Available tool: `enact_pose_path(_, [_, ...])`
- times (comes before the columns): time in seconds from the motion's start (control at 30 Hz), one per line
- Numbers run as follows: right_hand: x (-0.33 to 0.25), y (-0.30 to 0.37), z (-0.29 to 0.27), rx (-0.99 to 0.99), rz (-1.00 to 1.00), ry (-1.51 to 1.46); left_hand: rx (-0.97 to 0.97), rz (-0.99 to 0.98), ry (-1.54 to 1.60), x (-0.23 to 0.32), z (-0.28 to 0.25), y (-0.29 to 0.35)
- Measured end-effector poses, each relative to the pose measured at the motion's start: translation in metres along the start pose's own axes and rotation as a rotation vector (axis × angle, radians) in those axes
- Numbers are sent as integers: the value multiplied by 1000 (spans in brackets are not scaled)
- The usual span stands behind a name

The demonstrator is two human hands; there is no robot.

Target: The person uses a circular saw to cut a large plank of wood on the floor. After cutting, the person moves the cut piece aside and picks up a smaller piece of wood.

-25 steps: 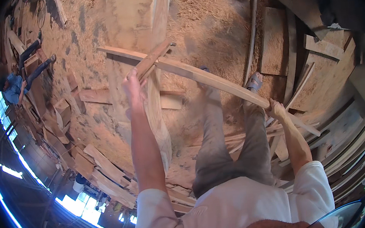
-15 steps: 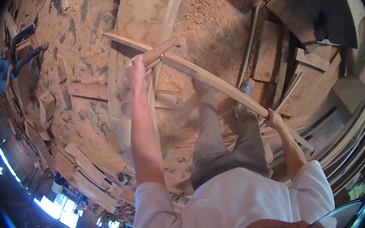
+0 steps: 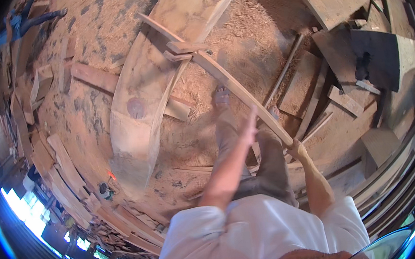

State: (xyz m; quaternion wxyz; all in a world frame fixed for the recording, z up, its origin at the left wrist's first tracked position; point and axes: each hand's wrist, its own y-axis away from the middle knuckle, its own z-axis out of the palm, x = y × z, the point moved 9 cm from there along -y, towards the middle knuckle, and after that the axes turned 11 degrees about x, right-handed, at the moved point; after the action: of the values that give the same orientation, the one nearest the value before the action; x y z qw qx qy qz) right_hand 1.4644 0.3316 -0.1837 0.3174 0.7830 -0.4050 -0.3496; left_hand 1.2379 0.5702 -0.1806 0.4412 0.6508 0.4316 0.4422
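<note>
A long narrow wooden bar [image 3: 233, 84] slants across the view, and a short wooden crosspiece [image 3: 187, 46] sits on it near its far end. My right hand [image 3: 297, 151] is closed round the bar's near end. My left hand [image 3: 249, 128] is slightly blurred, its fingers stretched out close beside the middle of the bar; whether it touches the bar I cannot tell. Under the bar's far part lies a broad, curved wooden plank [image 3: 135, 129] with a dark round knot, and the crosspiece is above its right edge.
Sawdust and shavings cover the ground [image 3: 248, 30]. A reddish beam [image 3: 95, 78] lies left of the plank. Several boards and a dark-faced curved piece [image 3: 373, 58] lie at the right. Stacked timber [image 3: 66, 163] stands at the left. Another person [image 3: 23, 27] is at the far upper left.
My left hand has let go of the crosspiece and come back toward me, beside the bar's middle. The right hand keeps its hold. The view has shifted, and the other person sits nearer the edge.
</note>
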Motion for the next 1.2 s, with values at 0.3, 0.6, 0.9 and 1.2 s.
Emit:
enact_pose_path(0.3, [59,46,-10,-153,80,-246,-9,-153,580,-118,124,8])
enact_pose_path(0.6, [172,94,-5,-186,165,-141,75,49,-193,-100,75,18])
enact_pose_path(0.9, [191,90,-38,9,249,-34,-592,1635,-1443,-129,222,179])
enact_pose_path(1.2, [165,115,-42,172,212,-299,-851,1240,-1934,-188,259,133])
